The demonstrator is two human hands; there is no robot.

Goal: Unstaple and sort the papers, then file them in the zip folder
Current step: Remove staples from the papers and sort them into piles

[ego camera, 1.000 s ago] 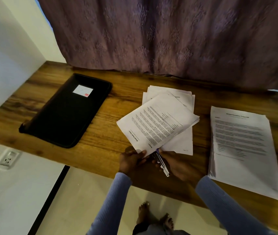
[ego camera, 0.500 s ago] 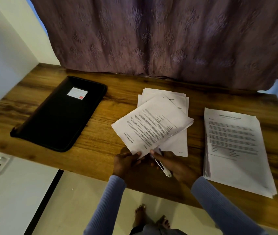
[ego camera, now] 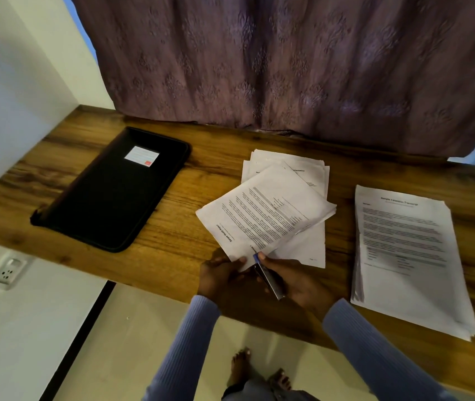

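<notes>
The right hand has its fingers curled round a slim blue-and-silver staple remover, its tip at the corner of the white stapled printed papers, which the left hand pinches. Beyond them on the wooden table lies the closed black zip folder.

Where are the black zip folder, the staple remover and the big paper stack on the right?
zip folder (ego camera: 109, 198): head view, middle of its black cover.
staple remover (ego camera: 269, 277): head view, its shaft in the right hand.
paper stack (ego camera: 404, 256): head view, middle of the top sheet.
</notes>
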